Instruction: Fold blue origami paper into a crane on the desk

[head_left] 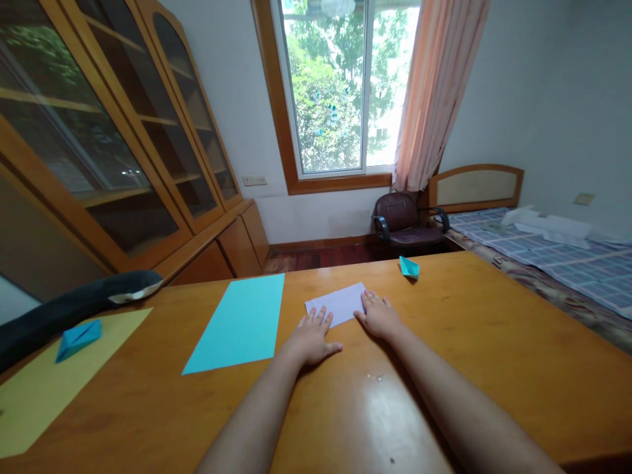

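A pale purple piece of paper (340, 304), four-sided and seemingly folded, lies flat on the wooden table (474, 368). My left hand (312, 336) rests on its near left part with the fingers spread and the thumb stretched to the right over the table. On the paper's right end lies my right hand (379, 315), its fingers pointing forward and apart. Neither hand grips anything; both press flat. The paper's near edge is partly covered by my hands.
Left of my hands lies a turquoise sheet (241, 326). Farther left, a folded blue paper shape (79, 339) sits on a yellow sheet (99, 368). A small turquoise paper boat (409, 267) stands near the far edge. Beyond the table are a chair (399, 220) and a bed (557, 253).
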Demonstrator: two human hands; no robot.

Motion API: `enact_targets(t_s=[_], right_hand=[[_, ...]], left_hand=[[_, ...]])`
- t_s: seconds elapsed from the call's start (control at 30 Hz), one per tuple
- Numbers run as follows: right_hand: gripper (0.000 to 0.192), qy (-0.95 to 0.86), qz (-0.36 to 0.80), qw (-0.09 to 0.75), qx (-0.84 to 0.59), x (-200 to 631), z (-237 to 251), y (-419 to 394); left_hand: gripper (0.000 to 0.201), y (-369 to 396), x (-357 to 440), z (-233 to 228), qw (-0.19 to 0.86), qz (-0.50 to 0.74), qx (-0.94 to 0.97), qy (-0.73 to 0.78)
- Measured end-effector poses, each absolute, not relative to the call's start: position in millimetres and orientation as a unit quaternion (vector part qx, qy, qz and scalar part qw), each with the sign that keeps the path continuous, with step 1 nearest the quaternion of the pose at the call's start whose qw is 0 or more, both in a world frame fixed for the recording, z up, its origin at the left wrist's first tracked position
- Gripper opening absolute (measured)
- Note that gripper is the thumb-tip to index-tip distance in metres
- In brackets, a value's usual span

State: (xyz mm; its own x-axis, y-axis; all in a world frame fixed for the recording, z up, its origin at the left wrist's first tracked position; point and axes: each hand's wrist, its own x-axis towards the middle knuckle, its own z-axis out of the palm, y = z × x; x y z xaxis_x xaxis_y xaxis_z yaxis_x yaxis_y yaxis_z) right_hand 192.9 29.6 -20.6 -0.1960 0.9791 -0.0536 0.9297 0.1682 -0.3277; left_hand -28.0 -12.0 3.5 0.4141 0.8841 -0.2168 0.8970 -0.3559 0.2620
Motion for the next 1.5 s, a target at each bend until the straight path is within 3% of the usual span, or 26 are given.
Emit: enact_targets(t_s=[0.13, 0.27, 0.37, 0.53, 0.63, 0.73, 1.03, 1.5], right_hand=[[0.072, -0.748, 0.139, 0.053, -0.647, 194, -23, 33], [0.073, -0.749, 0.138, 0.043, -0.647, 193, -24, 33], [0.072, -0.748, 0.138, 0.04, -0.648, 193, -23, 32], [0.072, -0.749, 0.134, 0.038, -0.647, 193, -23, 32], [0.071, -0.752, 0.128, 0.043, -0.645, 193, -24, 32], [0.071, -0.755, 0.121, 0.051, -0.642, 193, -25, 31], [0.069, -0.756, 0.117, 0.057, -0.641, 193, -24, 29], [0.048, -0.775, 0.079, 0.137, -0.612, 192, -15, 19]], left_hand=[[0.105, -7, -44, 14, 0.23, -0.055, 0.814, 0.531], [0.096, 3, -73, 21, 0.338, -0.051, 0.802, 0.49], [0.078, 6, -92, 20, 0.416, 0.035, 0.779, 0.467], [0.052, 10, -99, 8, 0.53, 0.279, 0.614, 0.514], [0.044, 18, -90, -5, 0.483, 0.413, 0.501, 0.588], [0.04, 24, -77, -17, 0.38, 0.472, 0.484, 0.631], [0.063, 10, -47, -22, 0.149, 0.313, 0.678, 0.648], [0.063, 10, -46, -22, 0.148, 0.327, 0.679, 0.64]])
